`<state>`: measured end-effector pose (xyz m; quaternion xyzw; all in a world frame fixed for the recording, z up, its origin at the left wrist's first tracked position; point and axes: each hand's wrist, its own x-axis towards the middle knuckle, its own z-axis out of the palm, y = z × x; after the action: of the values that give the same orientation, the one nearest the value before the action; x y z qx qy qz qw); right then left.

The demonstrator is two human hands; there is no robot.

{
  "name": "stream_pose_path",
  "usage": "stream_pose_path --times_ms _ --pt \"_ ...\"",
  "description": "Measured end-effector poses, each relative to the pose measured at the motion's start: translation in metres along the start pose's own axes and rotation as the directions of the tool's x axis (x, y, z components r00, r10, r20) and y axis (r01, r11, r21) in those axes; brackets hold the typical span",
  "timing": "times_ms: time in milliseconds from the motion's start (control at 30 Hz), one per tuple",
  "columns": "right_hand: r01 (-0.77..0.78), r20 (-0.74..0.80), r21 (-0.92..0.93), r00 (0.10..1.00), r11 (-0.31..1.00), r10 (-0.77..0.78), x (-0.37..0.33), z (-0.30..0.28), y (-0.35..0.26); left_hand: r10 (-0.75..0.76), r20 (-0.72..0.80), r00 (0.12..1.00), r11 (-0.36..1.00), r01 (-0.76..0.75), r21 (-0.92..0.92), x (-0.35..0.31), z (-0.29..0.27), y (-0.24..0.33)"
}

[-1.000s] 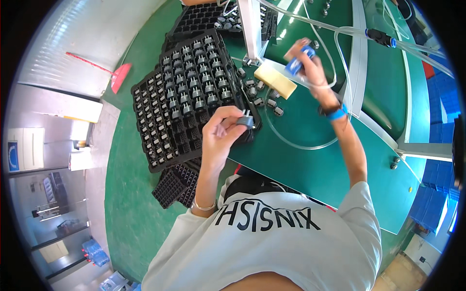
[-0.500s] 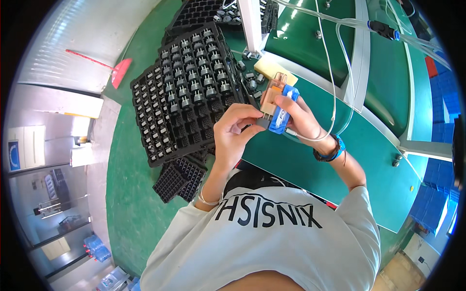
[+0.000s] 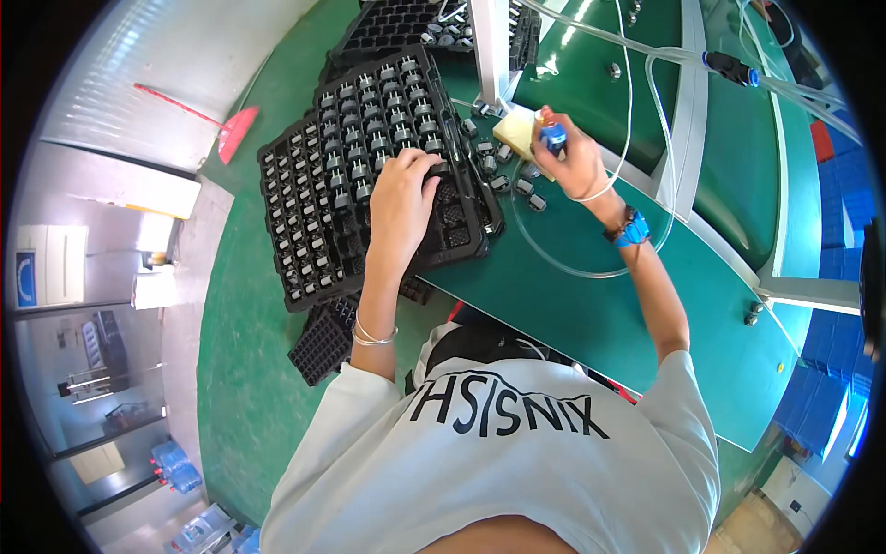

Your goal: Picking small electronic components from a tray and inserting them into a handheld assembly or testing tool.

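My left hand (image 3: 401, 198) reaches over the black plastic tray (image 3: 459, 242), its curled fingertips at a pocket around a dark plug part (image 3: 438, 167) that they mostly cover. Rows of two-pin plug parts (image 3: 377, 140) stand upright in the tray, pins up. In my right hand (image 3: 580, 164) is a blue handheld tool (image 3: 553, 138) with an orange end, held beside a yellow sponge-like block (image 3: 515, 132). A thin clear tube (image 3: 591, 275) loops below that hand. Loose small plug parts (image 3: 524, 186) lie on the green tabletop between the hands.
Another black tray with small parts (image 3: 296, 217) lies under the first at the left. A further tray (image 3: 392, 28) sits at the back. A white post (image 3: 489, 55) rises behind the yellow block. White tubing (image 3: 626, 120) hangs over the right side of the green table (image 3: 701, 342).
My hands have parted. The left moved from the tool to the tray, at left; the right carried the tool up and away, toward the yellow block.
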<state>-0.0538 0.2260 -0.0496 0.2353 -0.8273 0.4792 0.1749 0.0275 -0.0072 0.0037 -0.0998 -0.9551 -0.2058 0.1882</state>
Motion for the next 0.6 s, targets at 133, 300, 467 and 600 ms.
stream_pose_path --times_ms 133,300,467,600 --pt "0.007 -0.017 -0.118 1.0 0.993 -0.009 0.0 0.004 0.0 -0.062 0.081 0.995 0.997 0.058 0.048 0.004 0.007 0.003" --pt "-0.062 0.014 -0.105 0.998 0.993 0.064 0.003 0.0 -0.003 -0.08 0.036 0.996 0.996 0.079 0.034 0.007 0.012 0.004" --pt "-0.05 -0.027 -0.01 0.998 0.999 0.049 0.002 0.001 -0.003 -0.256 0.037 0.966 0.843 0.242 -0.48 0.003 0.001 0.003" --pt "-0.113 0.021 -0.068 0.993 0.991 0.115 0.005 0.01 0.01 -0.256 0.272 0.928 0.272 0.339 -0.9 -0.004 -0.009 0.01"
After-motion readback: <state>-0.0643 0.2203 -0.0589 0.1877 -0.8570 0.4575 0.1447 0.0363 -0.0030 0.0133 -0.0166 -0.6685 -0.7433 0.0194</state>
